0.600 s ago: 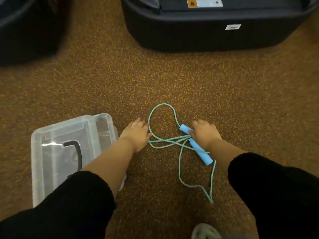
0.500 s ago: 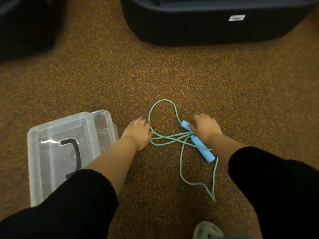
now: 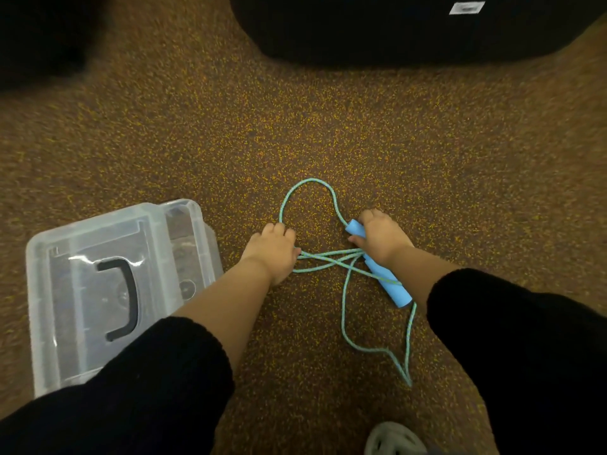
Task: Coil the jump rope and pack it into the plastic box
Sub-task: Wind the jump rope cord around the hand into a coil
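Right hand [image 3: 381, 239] closing over the blue foam handles [image 3: 387, 280], fingers curled around the upper part, palm pressing down where several strands gather. Handles lying end to end along a diagonal, upper tip poking out past the fingers toward the far left, lower end sticking out toward the near right.

Left hand [image 3: 272, 249] lying knuckles-up on the floor, fingers bunched together over the left ends of the strands; grip underneath hidden, so cannot tell whether clamping or only pinning them.

Teal rope [image 3: 343, 310] of the jump rope stretching between the two hands as a few crossing strands. One loop arching away from the hands on the far side, running from left hand round to the upper handle tip. Another, longer loop trailing toward the camera, narrowing to a sharp bend near the right sleeve [image 3: 512, 349].

Everything resting on speckled brown carpet [image 3: 361, 133].

Clear plastic box [image 3: 108, 284] sitting to the left, just beside the left forearm, lid on with black carry handle [image 3: 123, 297] on top. Rope entirely outside it.

Grey shoe [image 3: 392, 440] showing at the bottom edge. Large dark object [image 3: 377, 31] with white label [image 3: 466, 8] lying across the far side.
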### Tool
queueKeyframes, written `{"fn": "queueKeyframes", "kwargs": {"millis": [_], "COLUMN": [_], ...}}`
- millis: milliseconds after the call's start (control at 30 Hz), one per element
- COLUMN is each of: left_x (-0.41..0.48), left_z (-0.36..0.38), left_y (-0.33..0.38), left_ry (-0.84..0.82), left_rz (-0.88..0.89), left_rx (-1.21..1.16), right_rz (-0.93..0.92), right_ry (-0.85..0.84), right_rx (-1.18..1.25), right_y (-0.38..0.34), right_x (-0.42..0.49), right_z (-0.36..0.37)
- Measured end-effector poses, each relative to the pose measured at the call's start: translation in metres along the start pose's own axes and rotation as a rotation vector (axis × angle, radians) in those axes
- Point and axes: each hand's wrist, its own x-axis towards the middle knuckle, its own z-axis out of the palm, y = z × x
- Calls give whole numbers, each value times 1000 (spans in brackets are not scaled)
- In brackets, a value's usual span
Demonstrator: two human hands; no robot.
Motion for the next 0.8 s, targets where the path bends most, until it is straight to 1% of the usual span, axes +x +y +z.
{"fn": "queueKeyframes", "kwargs": {"millis": [167, 433, 567, 800], "left_x": [-9, -42, -64, -119], "left_z": [-19, -67, -94, -139], "left_y": [2, 0, 3, 27], "left_ry": [45, 154, 244, 374], "left_rz": [2, -4, -11, 138], "left_rx": [11, 68, 23, -134], "right_rz": [-65, -167, -233, -358], "right_ry": [40, 187, 155, 140], "right_rx": [28, 22, -2, -30], "right_y": [-6, -31, -44, -79], "right_x": [-10, -39, -63, -128], "right_z": [-16, -64, -91, -148]}}
